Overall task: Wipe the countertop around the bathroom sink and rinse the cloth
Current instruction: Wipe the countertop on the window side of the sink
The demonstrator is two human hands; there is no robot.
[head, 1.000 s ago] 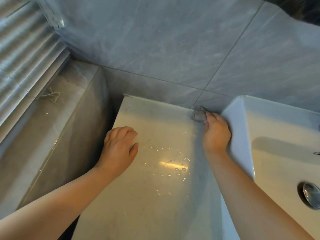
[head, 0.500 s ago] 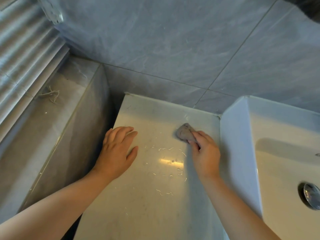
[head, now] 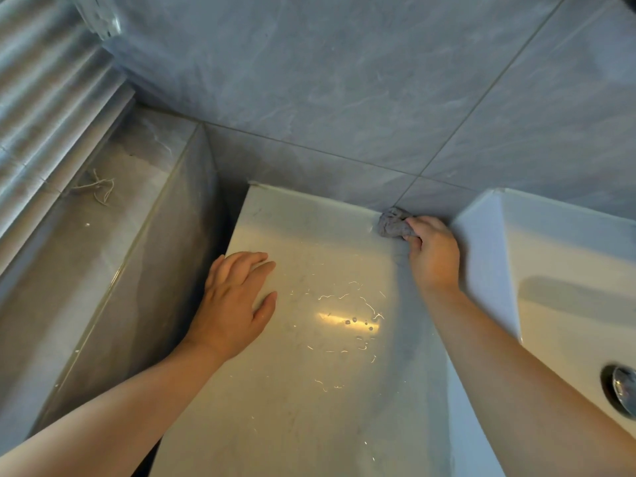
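A pale glossy countertop (head: 309,390) runs left of the white sink (head: 568,287). My right hand (head: 432,253) grips a small crumpled grey cloth (head: 392,225) and presses it into the back corner where the countertop meets the tiled wall, close to the sink's left rim. My left hand (head: 237,304) lies flat on the countertop's left side, fingers slightly apart, holding nothing. Water drops and thin streaks glint in the middle of the countertop.
Grey marbled wall tiles (head: 344,80) rise behind the countertop. A lower grey ledge (head: 103,235) with a bit of loose string (head: 98,189) lies to the left under window blinds (head: 41,98). The sink's metal drain plug (head: 624,387) shows at the right edge.
My right hand has pushed the cloth from mid-countertop back up into the rear corner by the sink. My left hand has stayed flat in place.
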